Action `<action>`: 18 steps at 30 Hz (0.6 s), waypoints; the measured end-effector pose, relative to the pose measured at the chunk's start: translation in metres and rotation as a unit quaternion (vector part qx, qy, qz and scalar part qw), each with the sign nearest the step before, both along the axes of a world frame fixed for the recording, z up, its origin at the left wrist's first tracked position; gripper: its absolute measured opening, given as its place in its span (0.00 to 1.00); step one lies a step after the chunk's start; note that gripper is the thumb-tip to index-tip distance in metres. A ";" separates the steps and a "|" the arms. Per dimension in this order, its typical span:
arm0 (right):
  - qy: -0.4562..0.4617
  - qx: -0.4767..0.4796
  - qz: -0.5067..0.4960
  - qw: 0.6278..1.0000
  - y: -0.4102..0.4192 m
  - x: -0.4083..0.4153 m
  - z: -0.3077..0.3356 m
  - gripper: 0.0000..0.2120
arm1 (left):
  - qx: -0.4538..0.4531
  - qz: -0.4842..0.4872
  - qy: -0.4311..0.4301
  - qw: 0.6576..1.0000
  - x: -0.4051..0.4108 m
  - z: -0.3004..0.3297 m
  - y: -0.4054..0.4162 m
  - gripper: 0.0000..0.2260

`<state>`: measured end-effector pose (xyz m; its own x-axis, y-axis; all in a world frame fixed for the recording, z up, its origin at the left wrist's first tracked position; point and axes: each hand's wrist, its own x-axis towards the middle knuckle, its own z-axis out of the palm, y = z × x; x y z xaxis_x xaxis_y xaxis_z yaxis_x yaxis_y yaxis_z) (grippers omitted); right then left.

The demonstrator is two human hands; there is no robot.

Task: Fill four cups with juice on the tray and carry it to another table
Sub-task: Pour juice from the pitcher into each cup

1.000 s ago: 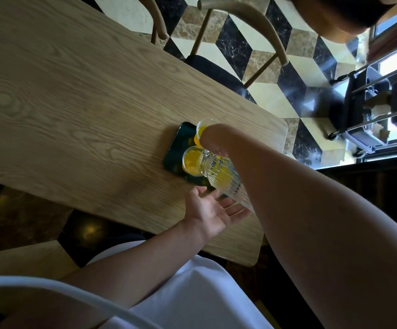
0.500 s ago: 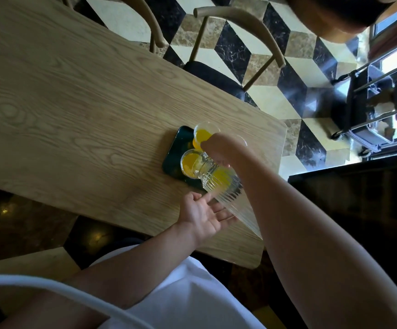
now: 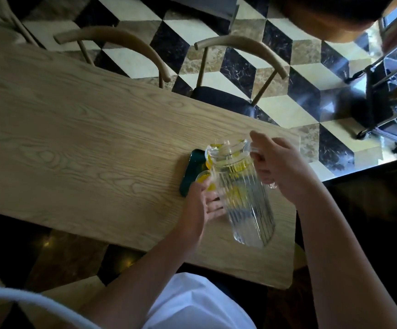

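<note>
Right hand (image 3: 285, 169) curled round the handle of a clear glass jug (image 3: 242, 193), held up over the wooden tabletop (image 3: 74, 150). Left hand (image 3: 202, 200) with straight fingers by the jug's side. Cups (image 3: 203, 178) with yellow juice on a dark green tray (image 3: 191, 167), mostly hidden behind the jug.

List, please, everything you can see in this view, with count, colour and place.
pitcher: one, clear ribbed glass, held above the tray
tray: one, dark green, near the table's right end
cups of juice: two partly visible, yellow, on the tray, others hidden
table: one, light wood
chairs: two, curved wooden backs, far side
trolley: one, dark, right
left hand: beside the pitcher, fingers straight
right hand: grips the pitcher's handle
</note>
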<state>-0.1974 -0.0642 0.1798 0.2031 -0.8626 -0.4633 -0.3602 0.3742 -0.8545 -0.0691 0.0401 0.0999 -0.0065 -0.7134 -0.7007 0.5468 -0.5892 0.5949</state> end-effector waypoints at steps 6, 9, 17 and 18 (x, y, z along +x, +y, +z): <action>-0.120 -0.022 -0.007 0.992 -0.006 0.051 0.018 0.29 | -0.068 0.060 -0.109 0.990 0.057 0.027 -0.017 0.21; -0.146 -0.052 0.009 0.988 -0.012 0.087 0.009 0.29 | -0.076 0.100 -0.166 0.978 0.090 0.027 -0.030 0.20; -0.214 -0.124 -0.002 0.969 -0.044 0.166 -0.039 0.27 | -0.188 0.125 -0.262 0.938 0.158 0.000 -0.044 0.19; -0.216 -0.131 0.010 0.967 -0.048 0.173 -0.049 0.27 | -0.194 0.138 -0.253 0.938 0.165 -0.007 -0.045 0.19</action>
<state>-0.0248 -0.1120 0.1310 0.3479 -0.9325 -0.0971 0.0472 0.1209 -0.9915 0.0963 -0.0052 0.0932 0.4791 -0.8408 -0.2519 0.2370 -0.1524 0.9595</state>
